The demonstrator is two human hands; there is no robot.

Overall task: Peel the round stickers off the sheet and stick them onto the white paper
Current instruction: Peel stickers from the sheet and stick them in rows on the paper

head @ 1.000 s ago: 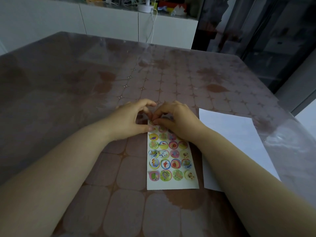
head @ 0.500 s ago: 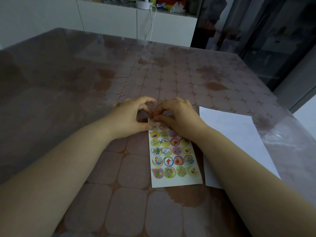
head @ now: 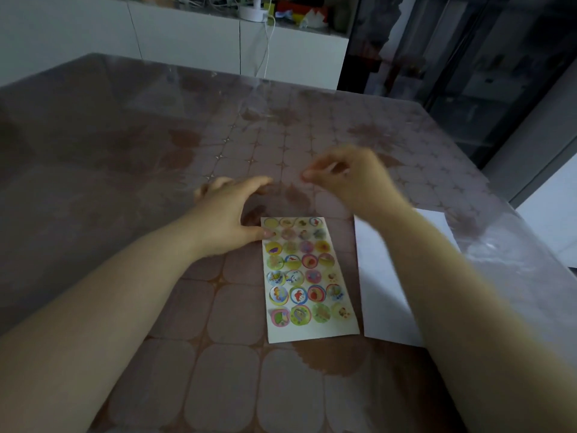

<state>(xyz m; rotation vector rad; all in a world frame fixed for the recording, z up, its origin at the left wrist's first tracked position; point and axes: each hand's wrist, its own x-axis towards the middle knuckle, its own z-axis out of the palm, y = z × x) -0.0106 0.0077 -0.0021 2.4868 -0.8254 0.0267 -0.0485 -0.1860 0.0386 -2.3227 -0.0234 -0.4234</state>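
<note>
**On the desk [head: 125, 182]: sticker sheet [head: 312, 276] pinned by one thumb**

At the sheet's far left corner, the thumb of the left hand [head: 231, 214] is pressed down, its fingers [head: 249, 184] loosely spread. Beyond the sheet the right hand [head: 352, 179] is held above the desk, fingers drawn towards the thumb. Whether anything is pinched cannot be told through the blur. The sheet is laid flat, long axis pointing away from the person, with the white paper [head: 384, 292] just beside it on the right.
</note>
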